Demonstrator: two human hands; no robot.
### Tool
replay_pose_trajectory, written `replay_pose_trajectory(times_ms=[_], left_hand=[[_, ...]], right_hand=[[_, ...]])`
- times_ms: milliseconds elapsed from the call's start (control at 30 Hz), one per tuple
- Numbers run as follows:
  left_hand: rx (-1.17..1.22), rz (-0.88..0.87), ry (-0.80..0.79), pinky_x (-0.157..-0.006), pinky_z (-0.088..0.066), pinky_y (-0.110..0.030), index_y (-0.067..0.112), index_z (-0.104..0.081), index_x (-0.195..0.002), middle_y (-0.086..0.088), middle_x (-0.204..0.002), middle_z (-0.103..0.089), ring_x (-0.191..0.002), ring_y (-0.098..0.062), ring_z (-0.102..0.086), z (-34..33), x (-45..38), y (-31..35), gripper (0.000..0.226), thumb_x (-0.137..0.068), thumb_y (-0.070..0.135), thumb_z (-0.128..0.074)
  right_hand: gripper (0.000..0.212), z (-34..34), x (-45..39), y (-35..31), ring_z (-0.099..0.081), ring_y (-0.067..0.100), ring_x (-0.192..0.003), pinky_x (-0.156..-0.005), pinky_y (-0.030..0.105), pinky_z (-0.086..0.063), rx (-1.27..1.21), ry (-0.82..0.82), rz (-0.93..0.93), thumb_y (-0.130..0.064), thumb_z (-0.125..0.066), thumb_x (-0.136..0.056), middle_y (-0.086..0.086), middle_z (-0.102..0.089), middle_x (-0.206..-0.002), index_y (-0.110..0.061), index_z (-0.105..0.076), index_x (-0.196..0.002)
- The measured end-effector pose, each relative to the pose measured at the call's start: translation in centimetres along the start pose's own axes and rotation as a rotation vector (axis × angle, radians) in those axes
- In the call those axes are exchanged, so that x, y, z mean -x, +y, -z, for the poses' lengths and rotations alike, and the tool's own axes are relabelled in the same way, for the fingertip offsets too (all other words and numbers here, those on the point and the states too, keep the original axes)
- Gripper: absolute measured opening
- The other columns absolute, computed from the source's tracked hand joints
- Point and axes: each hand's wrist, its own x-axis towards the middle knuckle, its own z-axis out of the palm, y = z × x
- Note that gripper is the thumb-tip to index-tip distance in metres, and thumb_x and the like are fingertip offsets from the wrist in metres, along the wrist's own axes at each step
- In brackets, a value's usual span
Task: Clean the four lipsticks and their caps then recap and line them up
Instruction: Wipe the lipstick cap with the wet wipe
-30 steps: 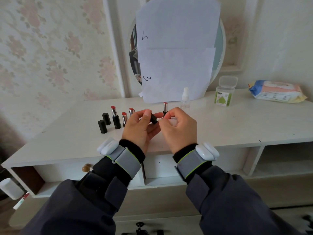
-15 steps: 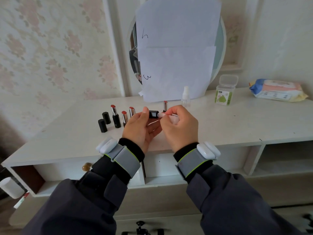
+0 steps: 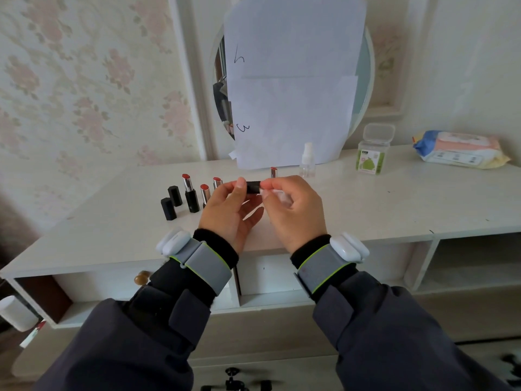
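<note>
Black plastic cap [image 3: 253, 187], lying sideways in the air above the white dresser top [image 3: 366, 204], is being held between both hands in the head view. The left hand [image 3: 228, 213] is pinching its left end between thumb and fingertips. The right hand [image 3: 293, 210] is pinching a small white wipe [image 3: 275, 194] and pressing it against the cap's right end; how far the wipe is reaching inside cannot be told.

Behind the left hand, three uncapped lipsticks are standing upright near one another: a tall one [image 3: 190, 193] with a black base, a shorter one [image 3: 205, 194] just right of it, and a third [image 3: 217, 182] partly hidden by the thumb. A fourth uncapped lipstick [image 3: 273, 172] is standing apart, behind the right hand's fingers. Two loose black caps [image 3: 168, 209] [image 3: 174, 196] are standing upright left of the tall lipstick.

Further back, a clear spray bottle [image 3: 306, 160] is sitting before paper sheets [image 3: 293, 80] covering a round mirror [image 3: 363, 88]. A green-labelled clear box [image 3: 373, 150] and a wet-wipe pack [image 3: 459, 149] are sitting to the right.
</note>
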Motion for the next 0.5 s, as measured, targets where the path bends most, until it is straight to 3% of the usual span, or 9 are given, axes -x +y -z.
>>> replay_pose_trajectory(times_ms=[133,300,433,500], left_hand=[[-0.017,-0.012,0.009,-0.075,-0.052,-0.032,0.010,-0.058,-0.103,-0.005,-0.087,-0.068,-0.081,-0.020,-0.065,0.16,-0.15,-0.20,0.011,-0.100,0.018,-0.050],[-0.037,-0.033,-0.025,-0.066,-0.052,-0.025,0.013,-0.061,-0.109,-0.003,-0.089,-0.069,-0.078,-0.014,-0.068,0.20,0.03,-0.10,0.016,-0.099,0.009,-0.050],[-0.007,-0.047,-0.016,-0.068,-0.051,-0.025,0.013,-0.062,-0.107,-0.004,-0.090,-0.069,-0.079,-0.016,-0.069,0.23,0.07,-0.04,0.016,-0.098,0.007,-0.051],[0.000,-0.055,-0.001,-0.067,-0.052,-0.026,0.013,-0.062,-0.105,-0.004,-0.089,-0.069,-0.078,-0.016,-0.069,0.22,0.07,-0.07,0.015,-0.099,0.007,-0.050]], right_hand=[[0.017,-0.24,-0.22,0.46,-0.066,0.014,-0.090,-0.079,0.042,-0.057,-0.026,0.004,-0.091,-0.017,-0.068,-0.084,-0.011,-0.065,-0.094,-0.020,-0.064,-0.100],[0.007,-0.26,-0.53,0.69,-0.068,0.020,-0.082,-0.077,0.046,-0.057,0.031,0.029,-0.081,-0.022,-0.066,-0.080,-0.008,-0.068,-0.085,-0.027,-0.067,-0.085],[0.019,-0.40,-0.64,0.52,-0.068,0.020,-0.082,-0.076,0.046,-0.057,0.015,0.040,-0.118,-0.034,-0.064,-0.074,-0.007,-0.068,-0.085,-0.042,-0.066,-0.091],[0.016,-0.46,-0.48,0.50,-0.069,0.019,-0.076,-0.074,0.044,-0.058,-0.008,0.049,-0.139,-0.033,-0.068,-0.076,-0.005,-0.070,-0.083,-0.037,-0.065,-0.091]])
